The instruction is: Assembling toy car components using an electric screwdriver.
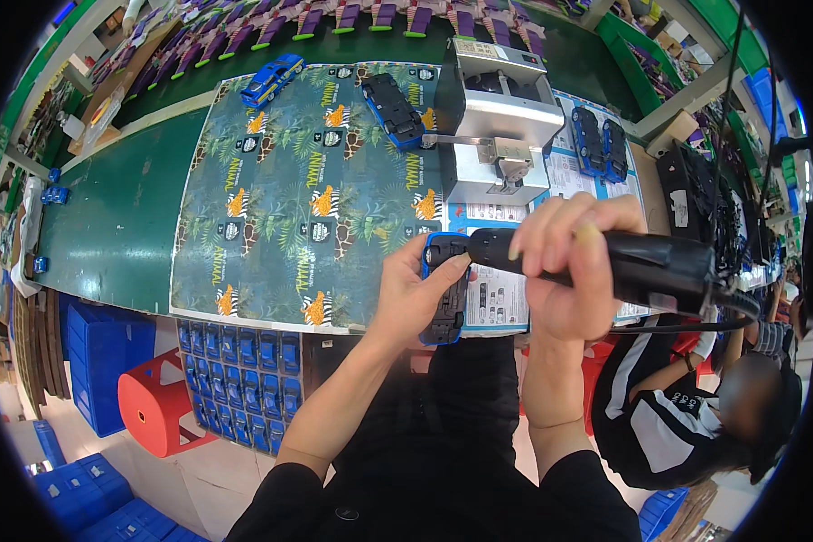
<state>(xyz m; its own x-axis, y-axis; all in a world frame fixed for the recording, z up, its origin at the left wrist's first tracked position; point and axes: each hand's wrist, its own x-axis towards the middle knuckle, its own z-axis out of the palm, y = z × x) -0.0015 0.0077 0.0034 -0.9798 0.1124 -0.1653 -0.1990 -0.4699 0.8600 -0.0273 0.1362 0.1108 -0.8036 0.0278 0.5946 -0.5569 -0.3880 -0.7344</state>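
Note:
My left hand [405, 294] grips a blue toy car [448, 316] at the table's front edge, its black underside turned up, with the thumb pressed on that underside. In my right hand [565, 271] is a black electric screwdriver [655, 271], lying almost level. Its tip end meets the upper part of the car's underside by my left thumb; the bit itself is hidden. Beyond my hands stands a silver screw feeder [501, 104]. Another upturned toy car [393, 108] lies to the left of it, and a blue toy car [273, 81] rests on its wheels farther left.
Animal-print sheets [280, 208] cover the green table [117, 208]. Two upturned cars [589, 144] lie right of the feeder. A tray of blue car bodies [244, 384], a red stool [154, 406] and blue bins [104, 361] stand below left. A person [677, 406] sits at right.

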